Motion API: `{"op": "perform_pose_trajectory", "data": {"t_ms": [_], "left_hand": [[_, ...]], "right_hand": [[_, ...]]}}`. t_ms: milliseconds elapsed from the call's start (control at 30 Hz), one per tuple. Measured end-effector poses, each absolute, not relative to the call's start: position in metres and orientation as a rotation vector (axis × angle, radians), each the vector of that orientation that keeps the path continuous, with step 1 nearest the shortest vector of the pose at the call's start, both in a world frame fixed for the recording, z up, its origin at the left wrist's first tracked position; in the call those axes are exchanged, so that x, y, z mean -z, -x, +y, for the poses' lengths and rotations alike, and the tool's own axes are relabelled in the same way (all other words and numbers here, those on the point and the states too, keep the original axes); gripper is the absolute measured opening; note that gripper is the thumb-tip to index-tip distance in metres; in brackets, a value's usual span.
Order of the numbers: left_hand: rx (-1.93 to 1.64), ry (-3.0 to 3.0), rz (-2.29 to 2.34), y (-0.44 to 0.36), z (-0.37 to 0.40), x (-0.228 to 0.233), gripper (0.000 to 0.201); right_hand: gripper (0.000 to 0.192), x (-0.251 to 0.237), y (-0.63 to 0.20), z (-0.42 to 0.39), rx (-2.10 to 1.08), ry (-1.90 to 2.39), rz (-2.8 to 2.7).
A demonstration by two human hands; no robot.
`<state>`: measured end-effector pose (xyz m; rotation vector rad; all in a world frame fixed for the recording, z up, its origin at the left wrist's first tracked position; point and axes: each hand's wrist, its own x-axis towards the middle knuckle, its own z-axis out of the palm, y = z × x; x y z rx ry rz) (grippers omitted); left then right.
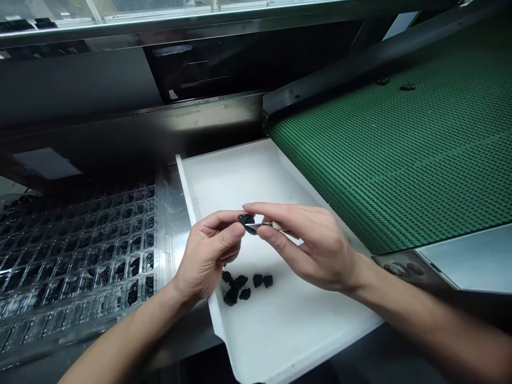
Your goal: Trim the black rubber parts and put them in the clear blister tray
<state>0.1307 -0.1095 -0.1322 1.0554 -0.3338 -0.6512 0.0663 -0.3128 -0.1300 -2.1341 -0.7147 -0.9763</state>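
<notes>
Over the white tray (240,170), my left hand (212,248) pinches a small round black part (247,220) between thumb and fingers. My right hand (308,240) grips a small knife (260,226) with a thin metal blade and a pale handle. The blade lies against the black part's edge, and my right fingertips are close to the part. Below my hands, several small black parts (239,282) lie loosely on the tray, some of them partly behind my left hand.
Clear plastic trays (162,240) with pockets of black parts lie at the left. On the right, a green perforated conveyor belt (400,144) runs beside the white tray and carries a few dark pieces (407,86). A metal ledge (216,114) crosses behind.
</notes>
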Motion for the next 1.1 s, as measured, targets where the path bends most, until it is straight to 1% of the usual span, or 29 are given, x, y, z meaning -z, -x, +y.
{"op": "perform_pose_trajectory", "data": {"t_ms": [467,733,900,1100], "left_hand": [[0.644,-1.048,-0.328,-0.1305,-0.1084,0.1305,0.025],[0.675,-1.044,-0.349,-0.1314,-0.1077,0.1298,0.021],[0.680,-1.054,-0.343,-0.1329,-0.1063,0.1304,0.024],[0.731,-1.056,-0.369,-0.1328,-0.1050,0.1305,0.021]], "right_hand": [[0.037,0.1281,-0.0660,-0.3130,0.985,2.136,-0.752],[0.037,0.1253,-0.0646,-0.3147,0.948,2.131,-0.757],[0.040,0.1248,-0.0644,-0.3166,0.952,2.131,-0.789],[0.036,0.1222,-0.0659,-0.3179,0.911,2.115,-0.793]]}}
